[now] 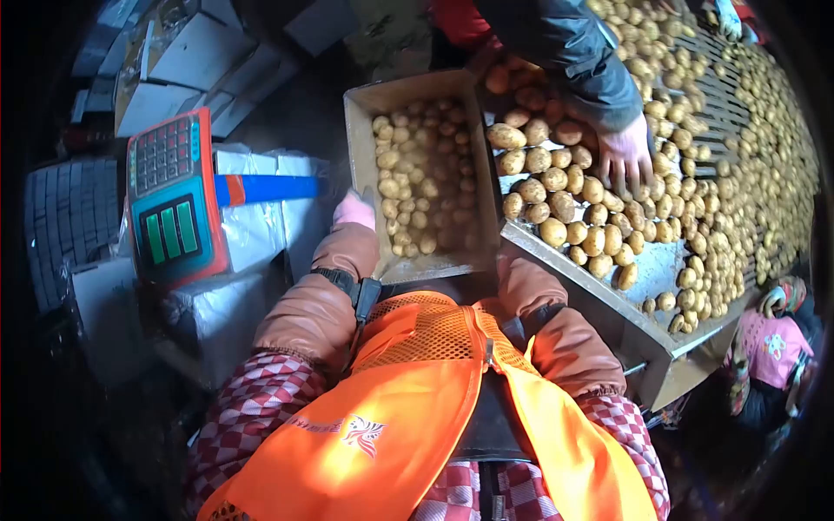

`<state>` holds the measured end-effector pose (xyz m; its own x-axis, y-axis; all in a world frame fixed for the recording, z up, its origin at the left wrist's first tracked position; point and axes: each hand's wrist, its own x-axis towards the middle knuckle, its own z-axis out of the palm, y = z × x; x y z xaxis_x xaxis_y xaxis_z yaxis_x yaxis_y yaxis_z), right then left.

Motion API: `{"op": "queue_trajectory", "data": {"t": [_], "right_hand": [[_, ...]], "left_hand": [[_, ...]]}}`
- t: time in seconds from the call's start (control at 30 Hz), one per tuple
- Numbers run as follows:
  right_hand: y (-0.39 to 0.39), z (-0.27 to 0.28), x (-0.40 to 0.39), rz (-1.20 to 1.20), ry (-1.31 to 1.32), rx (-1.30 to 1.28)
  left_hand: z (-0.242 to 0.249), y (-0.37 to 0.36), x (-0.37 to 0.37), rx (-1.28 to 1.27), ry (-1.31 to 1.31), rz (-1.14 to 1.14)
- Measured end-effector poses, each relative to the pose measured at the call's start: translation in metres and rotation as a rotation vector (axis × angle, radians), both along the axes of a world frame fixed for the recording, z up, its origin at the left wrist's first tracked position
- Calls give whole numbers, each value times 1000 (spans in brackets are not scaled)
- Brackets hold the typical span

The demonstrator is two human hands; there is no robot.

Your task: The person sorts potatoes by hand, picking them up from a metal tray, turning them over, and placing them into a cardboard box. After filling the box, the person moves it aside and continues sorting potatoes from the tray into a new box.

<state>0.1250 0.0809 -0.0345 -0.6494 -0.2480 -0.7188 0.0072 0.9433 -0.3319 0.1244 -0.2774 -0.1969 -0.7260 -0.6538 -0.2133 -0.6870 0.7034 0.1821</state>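
A brown cardboard box (pixel 360 117) with many small potatoes (pixel 417 187) inside is in front of my body. My left hand (pixel 354 209), in a pinkish glove, grips the box's left wall with fingers closed at its edge. My right sleeve (pixel 547 304) reaches to the box's near right corner, beside the sorting table's edge. The right hand itself is hidden there, so its fingers and any hold do not show.
To the right, a sorting table (pixel 599 291) bears larger potatoes (pixel 556 178), and another person's hand (pixel 625 156) rests among them. A slatted grate (pixel 708 95) lies beyond. On the left stand a red and teal digital scale (pixel 169 195) and white cartons (pixel 195 52). Another person (pixel 773 347) is at far right.
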Motion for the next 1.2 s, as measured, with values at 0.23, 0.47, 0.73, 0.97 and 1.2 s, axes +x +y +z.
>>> {"op": "queue_trajectory", "data": {"t": [0.23, 0.47, 0.73, 0.97, 1.2], "right_hand": [[-7, 16, -8, 6, 37, 28], [-8, 44, -2, -36, 23, 48], [32, 57, 13, -97, 84, -11], [50, 60, 2, 9, -39, -80], [98, 33, 15, -328, -190, -492]], "left_hand": [[31, 8, -18, 158, -106, 5], [30, 4, -22, 134, -131, -117], [-22, -17, -22, 206, -125, -130], [43, 14, -40, 306, -280, -79], [-7, 10, -35, 235, -209, -107]]}}
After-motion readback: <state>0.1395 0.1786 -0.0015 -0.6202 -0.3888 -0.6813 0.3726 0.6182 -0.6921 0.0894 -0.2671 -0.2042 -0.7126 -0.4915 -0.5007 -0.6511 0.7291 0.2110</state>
